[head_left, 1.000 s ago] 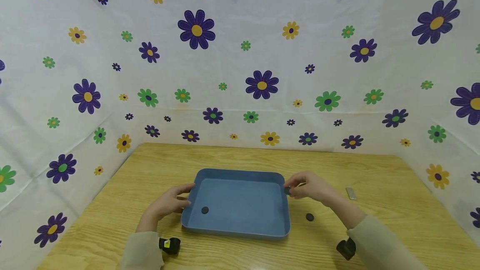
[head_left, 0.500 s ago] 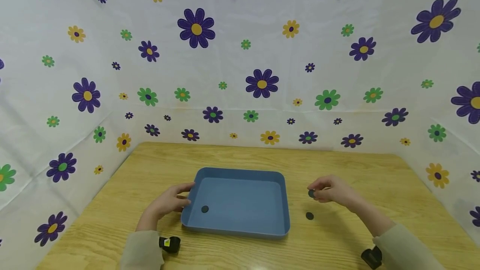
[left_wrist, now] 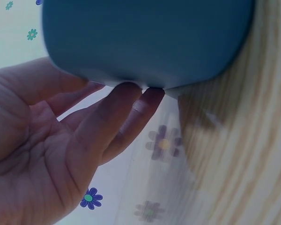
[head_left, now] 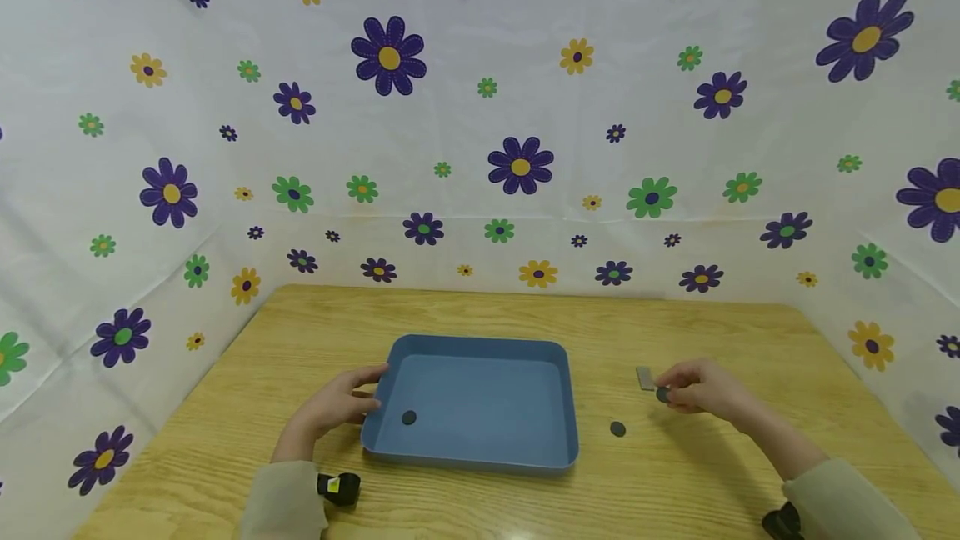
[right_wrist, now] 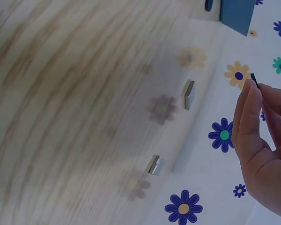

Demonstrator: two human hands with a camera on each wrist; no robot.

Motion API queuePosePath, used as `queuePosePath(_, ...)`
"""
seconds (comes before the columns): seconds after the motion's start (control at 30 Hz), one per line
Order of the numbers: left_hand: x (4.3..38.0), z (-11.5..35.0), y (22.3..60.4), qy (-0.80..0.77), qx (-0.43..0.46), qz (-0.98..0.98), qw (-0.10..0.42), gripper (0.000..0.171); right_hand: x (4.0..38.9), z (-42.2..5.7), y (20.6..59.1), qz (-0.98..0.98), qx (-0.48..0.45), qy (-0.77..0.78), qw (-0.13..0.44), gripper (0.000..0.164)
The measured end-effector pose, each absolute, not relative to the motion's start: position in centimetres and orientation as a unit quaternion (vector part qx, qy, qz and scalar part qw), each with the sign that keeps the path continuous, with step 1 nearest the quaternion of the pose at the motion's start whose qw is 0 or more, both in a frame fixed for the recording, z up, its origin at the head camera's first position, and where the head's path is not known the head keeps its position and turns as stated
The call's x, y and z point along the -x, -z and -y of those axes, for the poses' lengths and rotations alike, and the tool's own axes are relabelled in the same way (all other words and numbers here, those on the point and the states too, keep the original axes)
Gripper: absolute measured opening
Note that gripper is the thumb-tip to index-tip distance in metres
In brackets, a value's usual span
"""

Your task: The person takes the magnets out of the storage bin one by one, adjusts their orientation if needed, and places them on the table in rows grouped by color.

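In the head view a shallow blue tray (head_left: 472, 407) lies on the wooden table, with one dark round disc (head_left: 408, 417) inside, near its left end. My left hand (head_left: 341, 401) rests against the tray's left side; in the left wrist view its fingertips touch the outer wall. Between thumb and fingertips my right hand (head_left: 708, 390) pinches a second dark disc (head_left: 663, 394), held to the right of the tray. That disc shows edge-on in the right wrist view. A third dark disc (head_left: 617, 429) lies on the table between tray and right hand.
A flat grey metallic piece (head_left: 645, 378) lies just left of my right fingertips. From the right wrist, two such pieces show on the table, the nearer metallic piece (right_wrist: 155, 165) being smaller in view. Flower-patterned white sheeting (head_left: 450, 107) encloses the table's back and sides.
My right hand has moved right, away from the tray's right edge, with the disc still pinched. One grey piece has come into sight beside it, another is now hidden. The left hand stays put.
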State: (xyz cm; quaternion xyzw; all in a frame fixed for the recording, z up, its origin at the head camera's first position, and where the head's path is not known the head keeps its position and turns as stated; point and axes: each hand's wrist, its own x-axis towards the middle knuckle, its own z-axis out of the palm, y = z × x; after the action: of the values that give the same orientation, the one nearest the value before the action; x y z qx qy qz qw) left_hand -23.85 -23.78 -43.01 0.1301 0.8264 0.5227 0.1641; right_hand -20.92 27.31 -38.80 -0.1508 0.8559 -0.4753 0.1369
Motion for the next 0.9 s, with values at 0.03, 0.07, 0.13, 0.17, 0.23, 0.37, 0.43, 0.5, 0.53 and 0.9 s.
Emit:
queuePosePath(0.03,23.8,23.8,43.0,-0.522,-0.130,-0.827,0.164,0.057,20.9,-27.4,38.9,-0.857,0.148,0.474,0.137,0.027)
queuePosePath(0.07,23.8,23.8,43.0,-0.522,-0.130,-0.827,0.163,0.057,21.0,-27.5,39.0,-0.860,0.146,0.469,0.136,0.027)
queuePosePath(0.13,23.8,23.8,43.0,-0.521,-0.131,-0.828,0.163,0.057,21.0,-27.6,39.3,-0.866,0.146,0.459,0.135,0.026)
queuePosePath(0.17,23.8,23.8,43.0,-0.521,-0.132,-0.828,0.163,0.058,21.1,-27.7,39.5,-0.871,0.144,0.451,0.133,0.025)
queuePosePath(0.23,23.7,23.8,43.0,-0.522,-0.133,-0.827,0.163,0.058,21.2,-27.8,39.8,-0.885,0.144,0.426,0.124,0.023)
queuePosePath(0.37,23.7,23.8,43.0,-0.524,-0.134,-0.824,0.167,0.058,21.2,-27.9,40.5,-0.903,0.143,0.388,0.115,0.020)
queuePosePath(0.43,23.6,23.7,42.9,-0.526,-0.136,-0.823,0.169,0.058,21.3,-27.9,40.7,-0.907,0.145,0.378,0.116,0.018)
queuePosePath(0.5,23.6,23.7,42.9,-0.526,-0.135,-0.823,0.169,0.058,21.3,-28.0,40.9,-0.912,0.149,0.365,0.115,0.017)
queuePosePath(0.53,23.6,23.7,42.9,-0.527,-0.135,-0.822,0.170,0.057,21.3,-28.0,40.9,-0.914,0.149,0.359,0.114,0.016)
queuePosePath(0.9,23.8,23.8,42.9,-0.529,-0.132,-0.821,0.171,0.057,21.1,-28.1,41.5,-0.908,0.146,0.371,0.130,0.011)
